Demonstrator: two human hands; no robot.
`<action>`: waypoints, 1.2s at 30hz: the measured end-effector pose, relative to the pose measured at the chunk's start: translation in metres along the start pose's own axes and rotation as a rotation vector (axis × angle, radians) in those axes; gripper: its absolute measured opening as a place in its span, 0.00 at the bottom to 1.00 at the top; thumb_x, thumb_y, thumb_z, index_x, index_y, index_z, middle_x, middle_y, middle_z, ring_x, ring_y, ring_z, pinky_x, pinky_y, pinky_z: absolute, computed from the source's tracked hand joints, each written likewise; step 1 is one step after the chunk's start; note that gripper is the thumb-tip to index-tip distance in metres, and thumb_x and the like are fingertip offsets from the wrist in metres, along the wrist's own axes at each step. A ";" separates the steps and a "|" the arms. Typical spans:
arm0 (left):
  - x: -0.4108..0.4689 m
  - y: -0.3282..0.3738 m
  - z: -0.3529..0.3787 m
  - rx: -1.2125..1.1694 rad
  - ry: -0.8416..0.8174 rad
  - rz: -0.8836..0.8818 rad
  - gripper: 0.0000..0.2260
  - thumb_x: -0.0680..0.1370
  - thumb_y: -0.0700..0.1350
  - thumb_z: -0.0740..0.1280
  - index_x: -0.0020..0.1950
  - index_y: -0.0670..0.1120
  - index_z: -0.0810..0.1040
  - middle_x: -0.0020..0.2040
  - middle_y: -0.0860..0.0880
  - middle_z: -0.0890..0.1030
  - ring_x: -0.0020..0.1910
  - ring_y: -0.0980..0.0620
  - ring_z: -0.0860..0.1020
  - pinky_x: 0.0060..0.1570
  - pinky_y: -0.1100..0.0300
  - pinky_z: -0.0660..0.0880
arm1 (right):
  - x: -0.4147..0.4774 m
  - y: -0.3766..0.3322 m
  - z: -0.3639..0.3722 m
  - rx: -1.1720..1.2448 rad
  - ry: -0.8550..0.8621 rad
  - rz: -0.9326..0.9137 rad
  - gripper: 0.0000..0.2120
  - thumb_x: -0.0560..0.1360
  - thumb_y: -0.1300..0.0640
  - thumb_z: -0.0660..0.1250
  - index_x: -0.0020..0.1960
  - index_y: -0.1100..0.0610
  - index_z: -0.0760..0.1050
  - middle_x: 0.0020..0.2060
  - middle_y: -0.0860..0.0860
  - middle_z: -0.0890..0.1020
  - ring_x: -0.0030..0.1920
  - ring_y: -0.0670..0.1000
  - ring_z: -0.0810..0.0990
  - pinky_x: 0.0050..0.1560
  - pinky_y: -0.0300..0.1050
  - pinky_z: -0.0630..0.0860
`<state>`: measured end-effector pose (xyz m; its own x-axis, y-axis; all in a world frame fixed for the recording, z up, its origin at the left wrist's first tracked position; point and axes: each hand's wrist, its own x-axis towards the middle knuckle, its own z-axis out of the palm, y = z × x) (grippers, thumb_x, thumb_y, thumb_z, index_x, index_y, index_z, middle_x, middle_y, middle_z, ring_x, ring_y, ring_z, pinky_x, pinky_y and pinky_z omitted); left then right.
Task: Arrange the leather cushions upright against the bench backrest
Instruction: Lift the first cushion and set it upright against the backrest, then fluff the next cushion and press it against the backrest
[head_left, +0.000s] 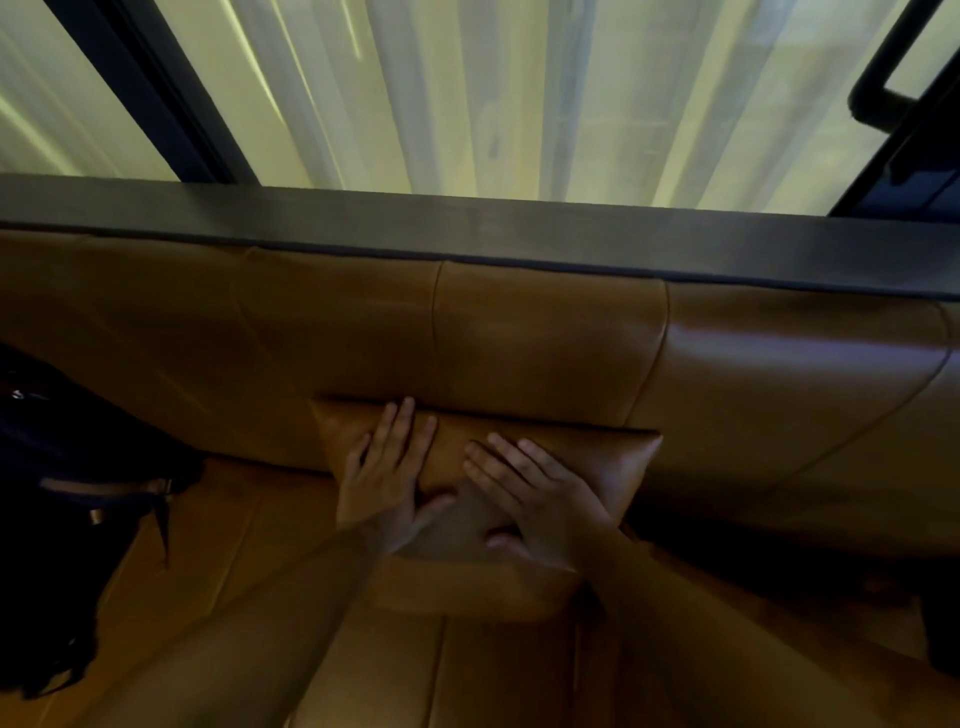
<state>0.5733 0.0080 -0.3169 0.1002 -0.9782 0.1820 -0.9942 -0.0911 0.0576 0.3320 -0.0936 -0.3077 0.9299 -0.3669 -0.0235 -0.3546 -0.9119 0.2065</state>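
Note:
A tan leather cushion (618, 462) stands on the bench seat (218, 561), its top edge leaning on the tan leather backrest (545, 338). My left hand (387, 480) lies flat on the cushion's left half, fingers spread and pointing up at the backrest. Flat on the right half rests my right hand (535, 499), fingers apart and angled up-left. Neither hand grips the cushion; both palms press on its face. The lower part of the cushion is partly hidden by my forearms.
A dark ledge (519, 234) tops the backrest, with pale curtains (467, 93) and dark window frames behind. A dark bag (62, 493) sits on the seat at the left. The right end of the seat lies in deep shadow.

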 end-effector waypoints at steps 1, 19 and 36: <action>0.001 -0.011 -0.002 0.031 -0.017 0.042 0.42 0.78 0.73 0.52 0.85 0.49 0.51 0.85 0.45 0.54 0.84 0.47 0.47 0.71 0.42 0.59 | -0.003 0.004 0.000 -0.010 0.014 -0.017 0.45 0.79 0.30 0.54 0.84 0.57 0.46 0.83 0.53 0.49 0.82 0.57 0.43 0.80 0.55 0.44; -0.006 0.023 0.007 -0.194 0.038 -0.625 0.46 0.75 0.71 0.54 0.85 0.47 0.47 0.86 0.46 0.47 0.84 0.46 0.45 0.74 0.39 0.51 | -0.062 0.011 -0.015 0.163 0.022 0.596 0.48 0.76 0.26 0.54 0.84 0.55 0.48 0.83 0.50 0.50 0.83 0.54 0.46 0.80 0.63 0.46; 0.009 0.405 -0.018 -0.326 -0.796 0.507 0.69 0.56 0.81 0.69 0.82 0.55 0.34 0.85 0.50 0.52 0.83 0.47 0.52 0.79 0.42 0.49 | -0.286 0.102 -0.011 0.943 -0.614 1.125 0.18 0.83 0.47 0.59 0.67 0.55 0.75 0.62 0.55 0.80 0.58 0.55 0.79 0.62 0.53 0.77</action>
<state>0.1726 -0.0341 -0.2746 -0.5072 -0.7385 -0.4443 -0.8408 0.3107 0.4433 0.0305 -0.0797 -0.2693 0.0674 -0.7052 -0.7058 -0.9514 0.1675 -0.2583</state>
